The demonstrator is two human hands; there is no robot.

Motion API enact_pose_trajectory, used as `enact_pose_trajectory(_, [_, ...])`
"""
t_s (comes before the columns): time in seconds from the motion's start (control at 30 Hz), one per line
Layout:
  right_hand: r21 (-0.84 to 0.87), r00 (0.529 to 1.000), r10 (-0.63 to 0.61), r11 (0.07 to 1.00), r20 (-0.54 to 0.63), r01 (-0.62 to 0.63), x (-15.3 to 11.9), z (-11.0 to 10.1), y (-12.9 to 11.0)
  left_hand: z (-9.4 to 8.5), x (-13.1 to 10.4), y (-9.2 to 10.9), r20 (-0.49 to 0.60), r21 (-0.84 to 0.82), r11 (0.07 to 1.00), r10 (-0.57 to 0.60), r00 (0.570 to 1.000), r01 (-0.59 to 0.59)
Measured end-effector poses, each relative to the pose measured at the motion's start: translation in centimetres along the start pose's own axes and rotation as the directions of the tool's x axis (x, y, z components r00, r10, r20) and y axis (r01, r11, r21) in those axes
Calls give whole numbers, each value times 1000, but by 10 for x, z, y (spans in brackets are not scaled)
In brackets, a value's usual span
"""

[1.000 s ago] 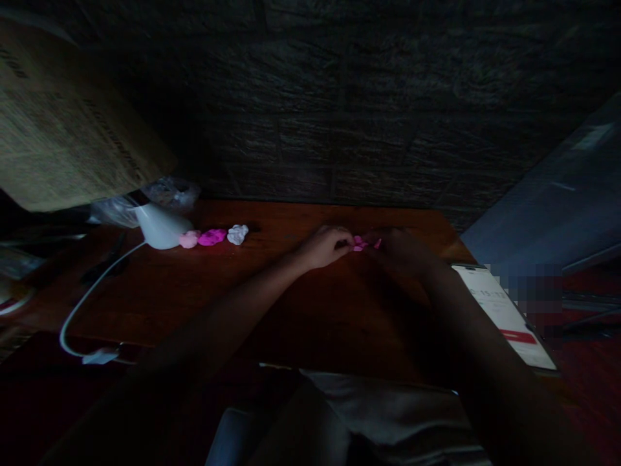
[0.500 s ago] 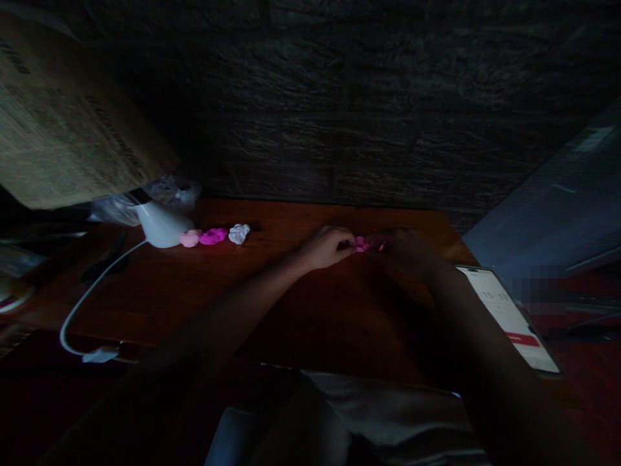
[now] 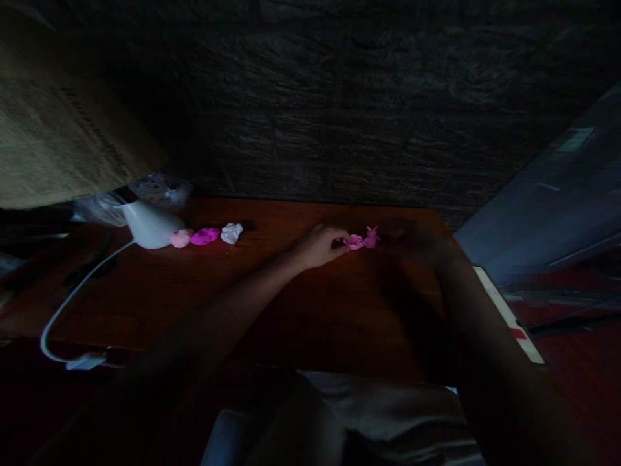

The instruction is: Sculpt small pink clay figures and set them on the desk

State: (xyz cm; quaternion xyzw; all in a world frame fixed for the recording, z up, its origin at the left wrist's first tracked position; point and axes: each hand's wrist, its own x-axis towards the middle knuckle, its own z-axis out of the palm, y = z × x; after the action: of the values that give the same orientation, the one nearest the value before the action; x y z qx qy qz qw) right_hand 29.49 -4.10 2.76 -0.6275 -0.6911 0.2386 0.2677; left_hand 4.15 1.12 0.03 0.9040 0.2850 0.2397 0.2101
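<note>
My left hand (image 3: 324, 246) has thumb and fingertips closed on the left edge of a pink clay piece (image 3: 354, 242). That piece is thin and uneven. Against its right side stands a small pink clay figure (image 3: 372, 237) with two pointed bits on top, like ears. Just to the right, in deep shadow, is my right hand (image 3: 410, 241); it appears apart from the figure, and its fingers are too dark to make out. To the left, a white clay lump (image 3: 231, 233), a magenta clay lump (image 3: 205, 235) and a pale pink clay lump (image 3: 181, 238) lie in a row.
A white lamp-like base (image 3: 150, 223) with a white cable (image 3: 72, 304) stands left on the wooden table (image 3: 291, 304). A large printed brown paper piece (image 3: 72, 142) hangs over it, near clear plastic (image 3: 162, 189). A phone (image 3: 507, 317) lies at the right edge; a dark block wall rises behind.
My right hand has drawn back to the right, uncovering the pink figure with its pointed bits. My left hand stays at the pink piece. The whole view has shifted slightly.
</note>
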Motion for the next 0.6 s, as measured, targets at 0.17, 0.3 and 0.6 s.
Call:
enact_pose_trajectory(0.17, [142, 990, -74, 988, 120, 57, 3, 10, 0, 0, 0, 2, -3, 19, 1000, -6, 1000, 7])
enact_pose_trajectory(0.3, [132, 989, -70, 990, 132, 53, 5, 11, 6, 1, 1, 1, -7, 43, 999, 3, 1000, -2])
enact_pose_trajectory(0.6, [117, 989, -56, 992, 139, 40, 3, 5, 8, 1, 1, 2, 12, 60, 998, -15, 1000, 15])
